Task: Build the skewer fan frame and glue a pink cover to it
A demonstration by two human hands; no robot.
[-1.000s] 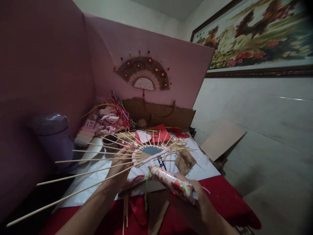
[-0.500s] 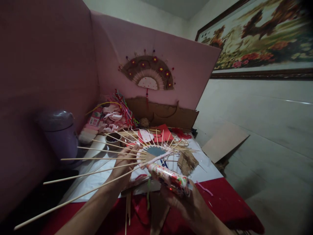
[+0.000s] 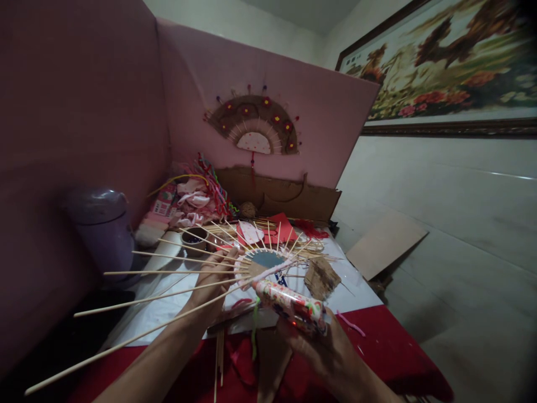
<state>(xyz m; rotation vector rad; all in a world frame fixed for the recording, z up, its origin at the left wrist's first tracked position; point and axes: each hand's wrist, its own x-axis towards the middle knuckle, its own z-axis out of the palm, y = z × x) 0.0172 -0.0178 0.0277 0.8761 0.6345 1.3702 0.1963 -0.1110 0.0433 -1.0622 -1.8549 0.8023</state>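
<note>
My left hand (image 3: 218, 268) grips the rim of a half-round fan frame (image 3: 243, 271), edged in fuzzy white-pink trim. Thin wooden sticks (image 3: 176, 260) radiate from it, the longest reaching toward the lower left. My right hand (image 3: 314, 344) is wrapped around a flower-patterned glue gun (image 3: 289, 302) with a small red light lit. The glue gun's nozzle points up and left, close to the lower edge of the frame; whether it touches cannot be made out. Part of my left hand's fingers is hidden behind the sticks.
A finished fan (image 3: 254, 126) hangs on the pink board. Behind the frame lie red paper (image 3: 283, 226), a cup (image 3: 194, 238) and a heap of pipe cleaners (image 3: 213, 184). Torn cardboard (image 3: 322, 279) rests at right. A purple bin (image 3: 107, 235) stands left; red cloth (image 3: 390, 347) covers the front.
The glue gun has tilted and shifted very slightly in my right hand, its nozzle still by the frame's lower edge. The left hand and fan frame have barely moved.
</note>
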